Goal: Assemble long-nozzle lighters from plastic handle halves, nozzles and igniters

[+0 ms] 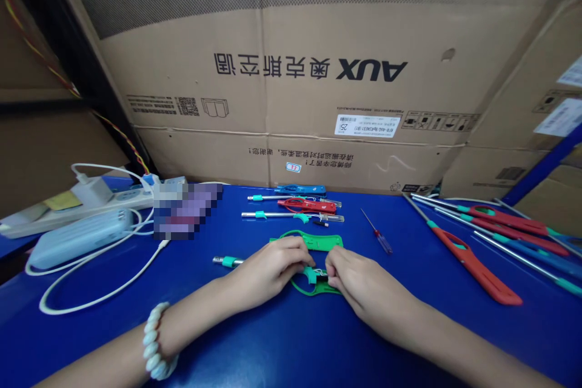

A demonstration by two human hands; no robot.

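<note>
1. While reaching inward over the blue table (254, 339), gripping the tube assembly (311, 275) with the left hand (277, 264), with fingers curled and thumb drawn in.
2. Closing the right hand (357, 276) in a tight pinch at the right end of the same assembly (exact fingertip contact hidden, so impossible to tell in detail).
3. Lying between both hands: a teal trigger and a thin white wire (320, 272), with the metal tube (219, 259) showing again left of the left hand.
4. Set just beyond the fingers, a green half-shell (324, 242); directly below the assembly, partly covered, a second green half-shell (328, 287).
5. Laid out farther back in rows: a blue handle (302, 190), a red handle (309, 205), two more metal tubes with teal parts, and a small black piece (321, 224).
6. Resting to the right, a screwdriver (383, 241); past it, an orange-red lighter (477, 267) near several others.
7. Placed at far left, a pale blue power bank (82, 239) beside a looping white cable (102, 304).
8. Standing upright behind everything, a cardboard box (291, 30) with upside-down print.
</note>
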